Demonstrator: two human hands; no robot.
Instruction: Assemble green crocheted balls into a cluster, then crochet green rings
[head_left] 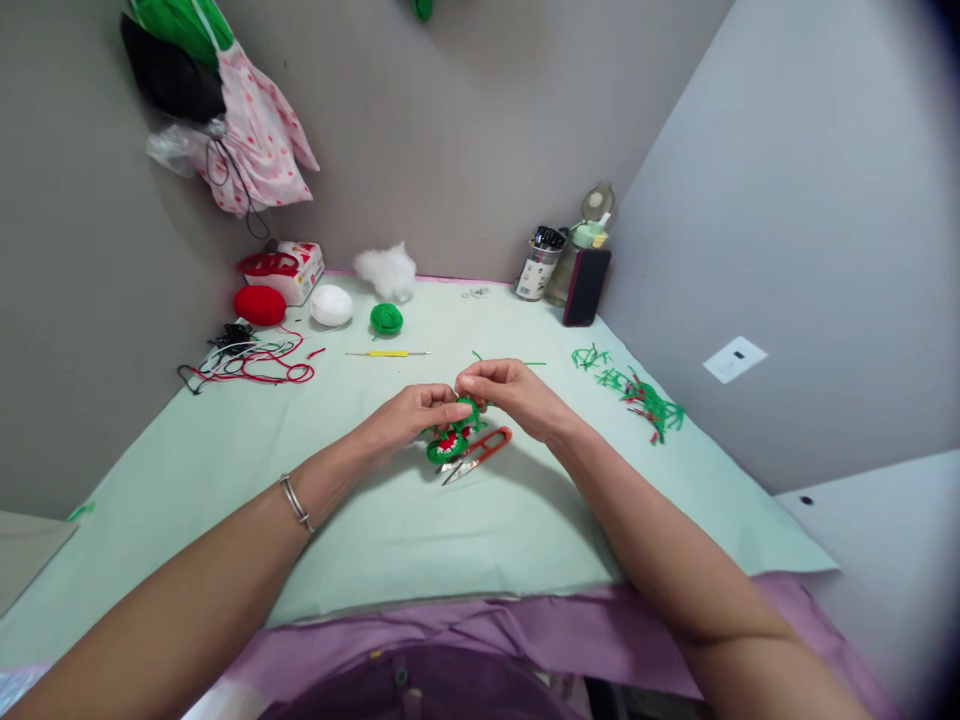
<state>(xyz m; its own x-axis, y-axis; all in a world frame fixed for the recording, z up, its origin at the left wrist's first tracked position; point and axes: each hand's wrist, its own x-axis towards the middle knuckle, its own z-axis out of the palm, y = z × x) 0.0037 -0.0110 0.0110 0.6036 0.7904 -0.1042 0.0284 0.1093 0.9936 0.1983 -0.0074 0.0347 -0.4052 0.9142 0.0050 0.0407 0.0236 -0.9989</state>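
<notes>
Between my hands, above the middle of the table, is a small green crocheted piece [447, 449] with red and white parts. My left hand [429, 411] grips it, thumb on top and fingers curled beneath. My right hand [504, 388] pinches at its upper edge, thumb against forefinger; whether a strand of yarn is between them is too small to tell. Orange-handled thread snips [489, 443] lie just below the piece, blades towards the left, touching neither hand as far as I can see. A bracelet circles my left wrist.
Beyond my hands lie a yellow crochet hook [388, 353] and green [386, 319], white [331, 305] and red [260, 305] yarn balls. White stuffing [386, 270] sits at the back. Tangled yarn [255, 360] is left; green scraps [649, 402] are right, near a propped phone [586, 288].
</notes>
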